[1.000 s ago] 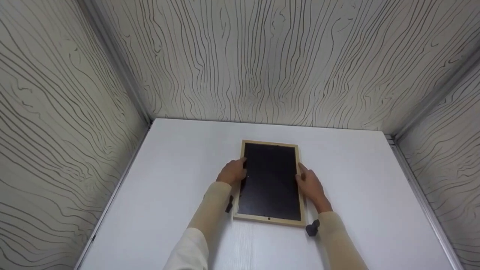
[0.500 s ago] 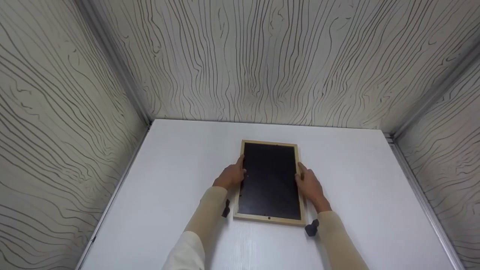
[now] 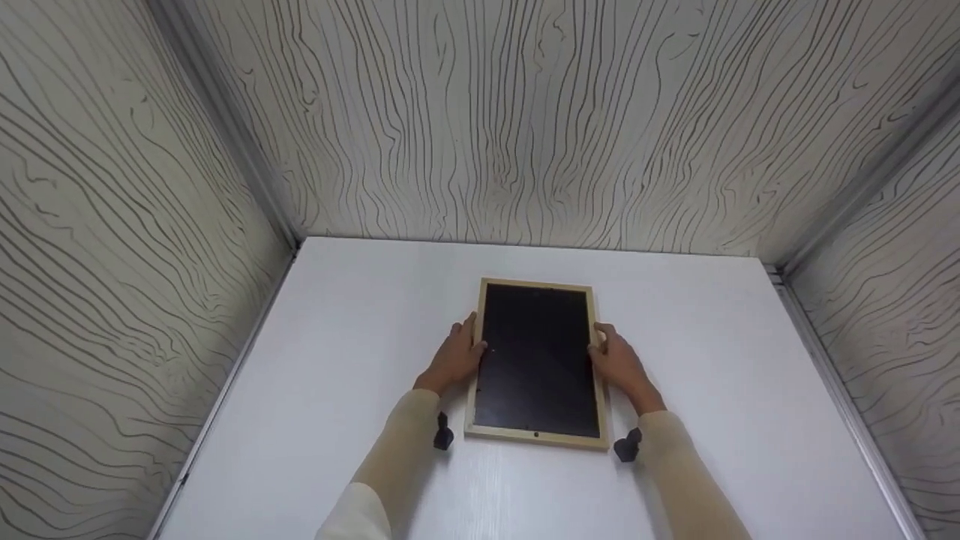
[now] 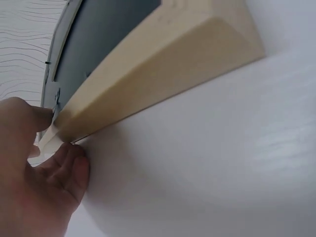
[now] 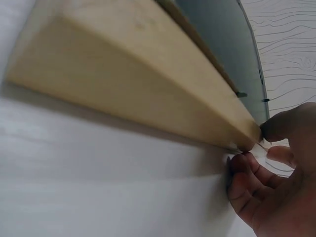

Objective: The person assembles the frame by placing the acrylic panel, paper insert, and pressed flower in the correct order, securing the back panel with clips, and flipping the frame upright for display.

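Observation:
A picture frame (image 3: 536,360) with a pale wood border lies flat on the white table, its black back panel facing up. At its left edge, my left hand (image 3: 454,358) holds the border, thumb on top and fingers along the outer side. My right hand (image 3: 619,364) grips the opposite edge in much the same way. Seen from the left wrist, the thumb (image 4: 42,118) sits over the wood while curled fingers meet its lower side. The right wrist view has the thumb (image 5: 274,126) on the border's top and curled fingers below; the fingertips' exact contact is partly hidden.
The white tabletop (image 3: 360,315) surrounds the frame. A wood-grain patterned wall (image 3: 480,120) rises behind it, with similar side walls (image 3: 97,262) at left and right. Dark wrist-worn pieces (image 3: 442,433) hang near the table by each forearm.
My left hand has shifted outward to the left and slightly down, its fingers now along the frame's outer side. My right hand and the picture frame stay almost where they were.

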`<state>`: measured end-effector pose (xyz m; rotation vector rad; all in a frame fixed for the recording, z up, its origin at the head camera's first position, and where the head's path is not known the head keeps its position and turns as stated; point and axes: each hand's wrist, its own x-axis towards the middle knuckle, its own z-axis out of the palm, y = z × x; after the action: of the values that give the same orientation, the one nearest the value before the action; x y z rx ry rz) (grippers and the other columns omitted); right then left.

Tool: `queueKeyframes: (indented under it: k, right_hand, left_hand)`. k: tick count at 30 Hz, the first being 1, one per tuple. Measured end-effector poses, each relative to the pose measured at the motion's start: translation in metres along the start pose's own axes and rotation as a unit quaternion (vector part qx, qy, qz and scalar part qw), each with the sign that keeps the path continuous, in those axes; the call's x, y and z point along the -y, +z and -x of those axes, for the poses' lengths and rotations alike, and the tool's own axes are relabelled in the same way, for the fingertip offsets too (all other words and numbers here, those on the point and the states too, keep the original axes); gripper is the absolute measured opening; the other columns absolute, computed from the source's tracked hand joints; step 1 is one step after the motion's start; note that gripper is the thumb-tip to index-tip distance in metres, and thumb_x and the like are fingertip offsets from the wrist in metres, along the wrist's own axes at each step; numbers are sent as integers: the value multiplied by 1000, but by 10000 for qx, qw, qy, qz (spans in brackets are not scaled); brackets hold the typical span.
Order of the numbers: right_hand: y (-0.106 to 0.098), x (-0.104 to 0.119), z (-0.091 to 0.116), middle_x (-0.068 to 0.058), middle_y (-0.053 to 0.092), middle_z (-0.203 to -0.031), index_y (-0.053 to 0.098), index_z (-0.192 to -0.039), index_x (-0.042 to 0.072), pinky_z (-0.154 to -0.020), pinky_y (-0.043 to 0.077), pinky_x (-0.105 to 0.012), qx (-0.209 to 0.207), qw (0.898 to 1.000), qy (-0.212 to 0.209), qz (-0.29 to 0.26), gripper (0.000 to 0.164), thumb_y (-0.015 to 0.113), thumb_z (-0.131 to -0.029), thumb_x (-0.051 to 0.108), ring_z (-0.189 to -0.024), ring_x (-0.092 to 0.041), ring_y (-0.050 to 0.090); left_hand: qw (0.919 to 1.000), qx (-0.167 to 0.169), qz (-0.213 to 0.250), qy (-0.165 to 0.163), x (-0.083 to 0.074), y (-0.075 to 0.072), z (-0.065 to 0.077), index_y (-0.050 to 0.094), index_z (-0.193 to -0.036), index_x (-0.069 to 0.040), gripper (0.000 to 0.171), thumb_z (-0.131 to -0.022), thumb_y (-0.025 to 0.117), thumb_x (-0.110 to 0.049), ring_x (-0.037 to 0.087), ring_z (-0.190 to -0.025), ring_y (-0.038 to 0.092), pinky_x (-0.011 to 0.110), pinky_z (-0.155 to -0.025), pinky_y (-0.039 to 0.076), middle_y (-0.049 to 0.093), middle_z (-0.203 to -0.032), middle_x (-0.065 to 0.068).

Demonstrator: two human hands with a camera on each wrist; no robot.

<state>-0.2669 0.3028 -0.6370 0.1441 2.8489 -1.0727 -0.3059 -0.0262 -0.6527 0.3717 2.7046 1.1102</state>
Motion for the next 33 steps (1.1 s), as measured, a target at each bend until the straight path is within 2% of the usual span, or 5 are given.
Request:
queueKeyframes:
  k: [5, 13, 21, 27, 33]
  right_hand:
    - [-11, 14, -13, -27, 61, -121, 51, -149, -7, -91, 55, -52, -168, 9992, -37, 373, 49, 54, -107, 18, -101, -37, 65]
    - [-17, 44, -45, -29, 56, -132, 59, -140, -8, -104, 50, -58, -540, 9950, -579, 607, 39, 55, -107, 13, -119, -43, 61]
    - [-13, 62, -70, -30, 52, -147, 57, -144, -5, -117, 42, -61, -114, 9926, -884, 828, 41, 56, -107, 12, -138, -46, 52]
    - [-10, 65, -81, -30, 45, -157, 53, -151, -2, -122, 37, -61, 232, 9896, -910, 1092, 46, 56, -108, 13, -147, -47, 44]
    - [-6, 67, -83, -31, 40, -161, 48, -157, 1, -124, 34, -62, 448, 9851, -832, 1436, 52, 54, -108, 15, -150, -50, 39]
  left_hand:
    - [9976, -233, 528, 388, 9, 0, 13, 27, -168, -4, 68, -108, 58, -15, 23, -103, 52, 48, -97, 50, 52, -125, 19]
    - [9905, -233, 1162, 700, 15, 1, 33, 30, -168, -8, 73, -104, 65, -9, 25, -115, 56, 49, -103, 51, 54, -138, 19]
    - [9840, -204, 1609, 734, 18, 3, 53, 32, -168, -10, 73, -104, 67, -9, 34, -129, 58, 52, -109, 51, 51, -145, 19]
    - [9860, -120, 1458, 804, 17, 5, 65, 36, -166, -8, 73, -102, 71, -13, 27, -115, 58, 46, -100, 53, 53, -134, 19]
    - [9887, 191, 1353, 615, 15, 2, 71, 37, -166, -12, 72, -103, 71, -18, 20, -111, 53, 40, -98, 49, 51, -130, 11]
